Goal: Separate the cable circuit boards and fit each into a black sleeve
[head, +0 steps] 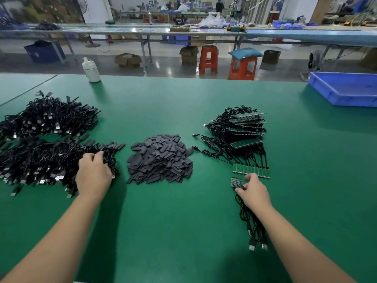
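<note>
A heap of flat black sleeves (160, 159) lies in the middle of the green table (183, 231). To its right is a stack of green circuit board strips with black cables (242, 129), and a single joined strip of boards (251, 170) lies in front of it. My right hand (254, 193) holds a small bunch of separated boards (236, 182) by their cables, whose USB plugs (258, 246) trail toward me. My left hand (93, 173) rests on the near edge of a large pile of sleeved cables (42, 158), fingers curled into its black cords.
A second pile of finished cables (49, 117) lies at the far left. A white bottle (91, 70) stands at the table's far edge, and a blue plastic tray (346, 89) sits at the far right. Stools, boxes and benches stand beyond the table.
</note>
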Available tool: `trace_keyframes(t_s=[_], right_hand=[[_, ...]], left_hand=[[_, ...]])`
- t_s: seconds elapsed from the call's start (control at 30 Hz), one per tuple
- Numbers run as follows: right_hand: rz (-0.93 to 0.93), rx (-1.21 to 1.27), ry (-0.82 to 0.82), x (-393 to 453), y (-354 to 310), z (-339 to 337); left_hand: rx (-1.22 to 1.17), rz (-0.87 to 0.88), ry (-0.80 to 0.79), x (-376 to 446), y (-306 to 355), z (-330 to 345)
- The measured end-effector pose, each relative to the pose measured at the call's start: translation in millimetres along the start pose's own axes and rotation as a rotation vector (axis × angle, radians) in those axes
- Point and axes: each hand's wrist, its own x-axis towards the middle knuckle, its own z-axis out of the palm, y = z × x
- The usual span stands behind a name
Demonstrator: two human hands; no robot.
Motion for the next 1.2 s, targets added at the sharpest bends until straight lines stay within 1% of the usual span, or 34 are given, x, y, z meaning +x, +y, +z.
trace_keyframes(t_s=[0.07, 0.1, 0.13, 0.2, 0.27, 0.3, 0.37, 0.4, 0.47, 0.6, 0.7, 0.83, 0.97, 1.2], right_hand=[[0.075, 0.145, -0.065, 2, -5, -1], [0.103, 0.221, -0.105, 3, -6, -1], [0.115, 0.3, -0.149, 3, -8, 0], [0.087, 0.407, -0.218, -1, -11, 1], [-0.002, 0.417, -0.253, -5, -17, 2], [-0.054, 0.405, -0.26, -9, -21, 2], [-0.147, 0.372, -0.247, -15, -32, 3], [-0.192, 0.348, -0.226, -19, -37, 4], [-0.281, 0.294, -0.16, -27, -45, 6], [-0.391, 0.28, -0.007, -37, -49, 1], [-0.438, 0.35, 0.02, -42, -55, -8], [-0.46, 0.359, 0.108, -45, -61, -12], [-0.447, 0.331, 0.17, -51, -59, -9], [-0.407, 0.361, 0.27, -60, -54, 1]], left_hand=[[-0.053, 0.142, 0.037, -14, 21, -1], [-0.09, 0.208, 0.009, -22, 34, 0], [-0.135, 0.265, -0.054, -32, 49, 1], [-0.261, 0.317, -0.276, -53, 82, 4], [-0.441, 0.319, -0.532, -76, 115, 9], [-0.536, 0.305, -0.629, -88, 131, 12], [-0.689, 0.229, -0.755, -108, 160, 16], [-0.73, 0.2, -0.778, -116, 172, 17], [-0.758, 0.191, -0.75, -127, 190, 17], [-0.7, 0.234, -0.589, -129, 206, 8], [-0.659, 0.289, -0.529, -126, 211, -2], [-0.716, 0.263, -0.482, -125, 215, -9], [-0.725, 0.264, -0.467, -130, 217, -9], [-0.675, 0.338, -0.402, -137, 217, -8]])
